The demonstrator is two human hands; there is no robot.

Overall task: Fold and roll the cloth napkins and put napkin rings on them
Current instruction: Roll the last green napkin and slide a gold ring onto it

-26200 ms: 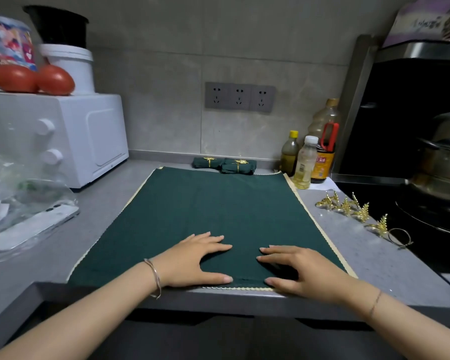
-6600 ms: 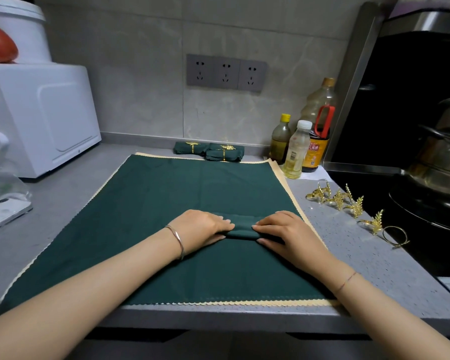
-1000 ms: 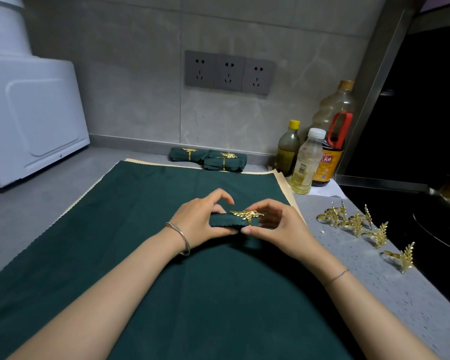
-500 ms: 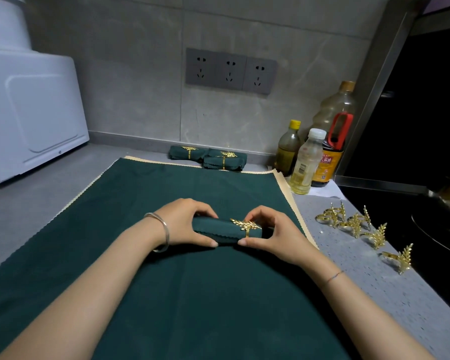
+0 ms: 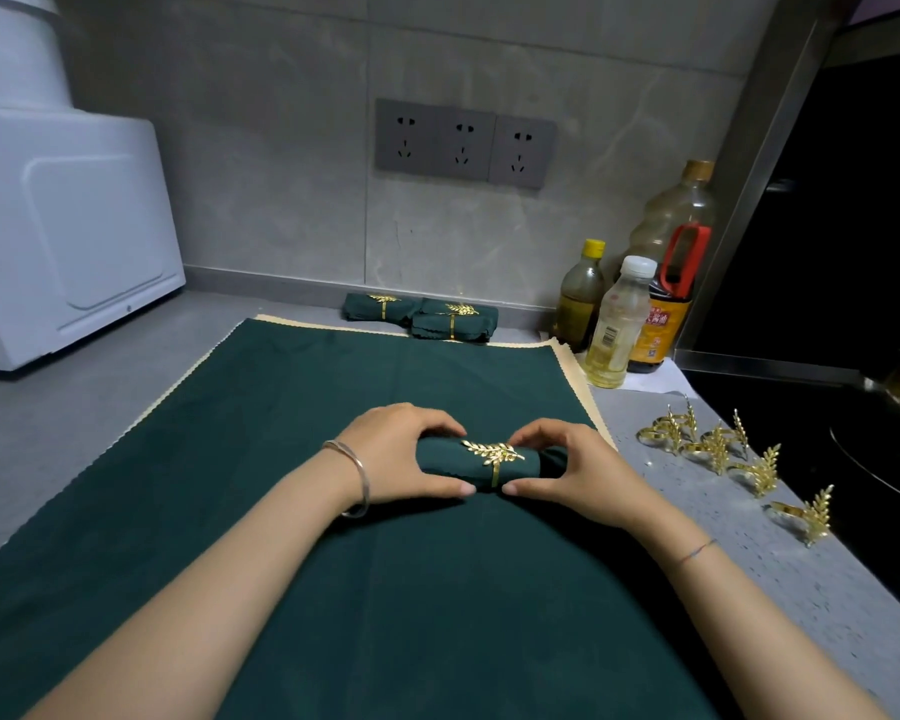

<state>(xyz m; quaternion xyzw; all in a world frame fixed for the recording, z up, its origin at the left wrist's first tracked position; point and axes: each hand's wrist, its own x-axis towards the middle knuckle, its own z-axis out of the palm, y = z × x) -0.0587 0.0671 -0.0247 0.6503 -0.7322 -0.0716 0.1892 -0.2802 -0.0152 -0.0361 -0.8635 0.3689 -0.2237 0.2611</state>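
Note:
A rolled dark green napkin (image 5: 450, 462) lies across the middle of the big green cloth (image 5: 292, 511), with a gold leaf napkin ring (image 5: 493, 454) round its centre. My left hand (image 5: 396, 454) grips the roll's left end, thumb in front and fingers curled over the back. My right hand (image 5: 567, 470) holds its right end the same way. Two finished rolled napkins (image 5: 422, 313) with gold rings lie at the back by the wall. Several loose gold rings (image 5: 718, 446) sit on the grey counter to the right.
A white microwave (image 5: 63, 231) stands at the back left. Three bottles (image 5: 619, 324) stand at the back right next to a black stove (image 5: 811, 407). A wall socket strip (image 5: 463, 142) is above the finished napkins.
The ringed roll has come down from my raised hands onto the cloth. Both hands now hold its ends, and the ring sits at its centre.

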